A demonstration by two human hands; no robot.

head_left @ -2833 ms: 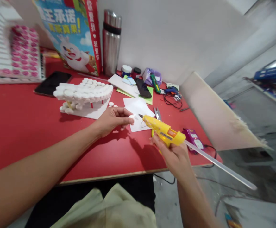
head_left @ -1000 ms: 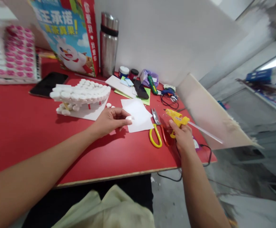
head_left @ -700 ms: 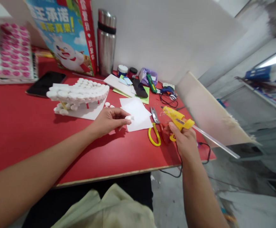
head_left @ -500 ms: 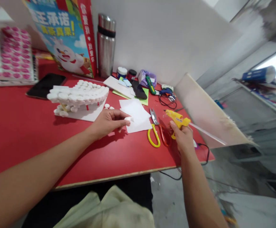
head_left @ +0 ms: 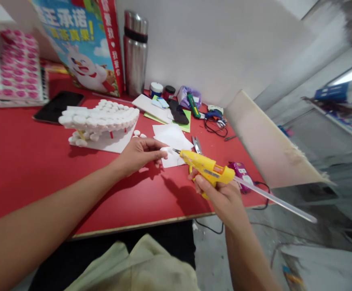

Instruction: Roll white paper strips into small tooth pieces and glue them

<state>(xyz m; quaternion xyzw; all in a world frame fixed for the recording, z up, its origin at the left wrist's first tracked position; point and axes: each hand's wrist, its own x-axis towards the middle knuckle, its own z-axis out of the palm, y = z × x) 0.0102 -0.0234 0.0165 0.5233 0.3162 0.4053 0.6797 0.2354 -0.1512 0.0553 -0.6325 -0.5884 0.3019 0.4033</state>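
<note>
Between the thumb and fingers of my left hand (head_left: 142,155) is a small white disc (head_left: 164,150), partly hidden by the fingertips. My right hand (head_left: 221,194) is wrapped round a yellow hot glue gun (head_left: 204,165), with a long clear glue stick (head_left: 279,201) poking out of its back. The gun's nozzle points left, close to the disc. Beneath lie sheets of white paper (head_left: 171,135). Left of my left hand stands a model built of white discs (head_left: 100,117) on a white base, and a few loose discs (head_left: 137,133) lie beside it.
Scissors (head_left: 197,144) lie partly behind the glue gun. Farther back are a steel flask (head_left: 135,54), a printed bag (head_left: 82,44), a phone (head_left: 59,106), small jars (head_left: 156,89) and a green cutter (head_left: 193,106). A purple box (head_left: 243,176) sits near the right edge, by an upright board (head_left: 273,141).
My right hand has lifted the glue gun and brought it left, its nozzle now near the white disc. My left hand stays almost in place. The purple box shows more fully.
</note>
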